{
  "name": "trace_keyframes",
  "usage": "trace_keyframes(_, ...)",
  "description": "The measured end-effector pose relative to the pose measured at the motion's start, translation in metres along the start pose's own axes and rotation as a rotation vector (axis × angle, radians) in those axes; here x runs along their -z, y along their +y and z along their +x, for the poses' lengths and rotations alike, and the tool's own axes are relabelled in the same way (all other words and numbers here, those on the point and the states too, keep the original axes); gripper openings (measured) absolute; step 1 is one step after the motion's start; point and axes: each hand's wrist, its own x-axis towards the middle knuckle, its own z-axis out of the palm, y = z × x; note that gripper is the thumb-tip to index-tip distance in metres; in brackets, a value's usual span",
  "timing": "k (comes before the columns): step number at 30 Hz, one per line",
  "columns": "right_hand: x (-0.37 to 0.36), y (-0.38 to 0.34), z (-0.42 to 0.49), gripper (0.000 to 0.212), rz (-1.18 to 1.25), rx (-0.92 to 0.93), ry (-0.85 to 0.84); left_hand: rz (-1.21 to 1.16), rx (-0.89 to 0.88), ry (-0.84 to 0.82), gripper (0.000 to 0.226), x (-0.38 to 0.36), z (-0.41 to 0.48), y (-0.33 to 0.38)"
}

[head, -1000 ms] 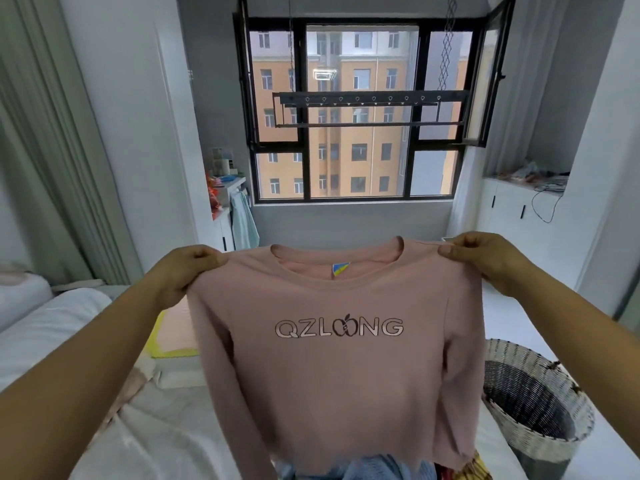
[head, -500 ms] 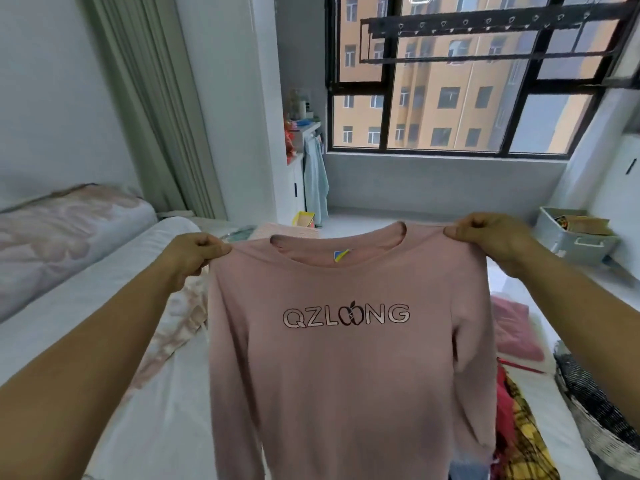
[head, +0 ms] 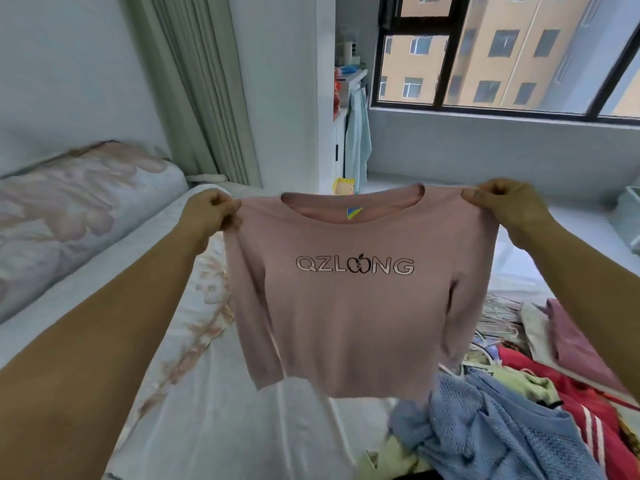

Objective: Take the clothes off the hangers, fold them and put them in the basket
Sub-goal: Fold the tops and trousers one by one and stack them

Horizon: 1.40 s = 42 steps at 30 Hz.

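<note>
Pink long-sleeved top [head: 349, 306] printed QZLOONG, hanging flat between left hand [head: 212, 212] and right hand [head: 509, 206], each pinching a shoulder

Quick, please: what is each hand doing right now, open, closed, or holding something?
Left hand: closed, pinching one shoulder of the pink shirt.
Right hand: closed, pinching the other shoulder of the same shirt.

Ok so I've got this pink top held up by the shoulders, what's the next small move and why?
Probably lay the pink top flat on the white sheet below: the left hand and right hand pinch its shoulders, it hangs unfolded, no hanger in it.
</note>
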Motion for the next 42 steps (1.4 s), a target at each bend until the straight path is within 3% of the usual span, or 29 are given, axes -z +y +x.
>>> trace_keyframes(5, -0.037, -0.004, 0.038, 0.010, 0.027, 0.080, 0.021, -0.059, -0.127, 0.072, 0.019, 0.010, 0.050, 0.003)
trace_keyframes(9, -0.054, 0.020, 0.031, 0.010, 0.017, 0.080, -0.075, -0.027, -0.135, 0.010, 0.015, 0.018, 0.048, -0.034)
trace_keyframes(14, -0.079, 0.104, -0.002, 0.007, -0.088, -0.087, -0.296, 0.134, 0.063, -0.066, 0.009, 0.010, 0.001, -0.131)
trace_keyframes(19, -0.093, 0.203, -0.051, 0.018, -0.266, -0.239, -0.475, 0.179, 0.274, -0.193, 0.012, -0.013, -0.067, -0.218)
trace_keyframes(25, -0.093, 0.281, -0.127, 0.022, -0.293, -0.509, -0.639, 0.285, 0.511, -0.316, 0.017, -0.031, -0.135, -0.307)
trace_keyframes(29, -0.095, 0.330, -0.172, 0.040, -0.417, -0.552, -0.687, 0.348, 0.647, -0.300, 0.032, -0.039, -0.174, -0.352)
trace_keyframes(33, -0.101, 0.377, -0.210, 0.049, -0.535, -0.602, -0.744, 0.391, 0.772, -0.336, 0.030, -0.045, -0.205, -0.397)
trace_keyframes(37, -0.113, 0.406, -0.234, 0.036, -0.630, -0.661, -0.838, 0.430, 0.871, -0.459, 0.015, -0.058, -0.227, -0.426)
trace_keyframes(42, -0.146, 0.418, -0.217, 0.033, -0.627, -0.592, -0.691, 0.500, 0.806, -0.477, 0.008, -0.086, -0.221, -0.447)
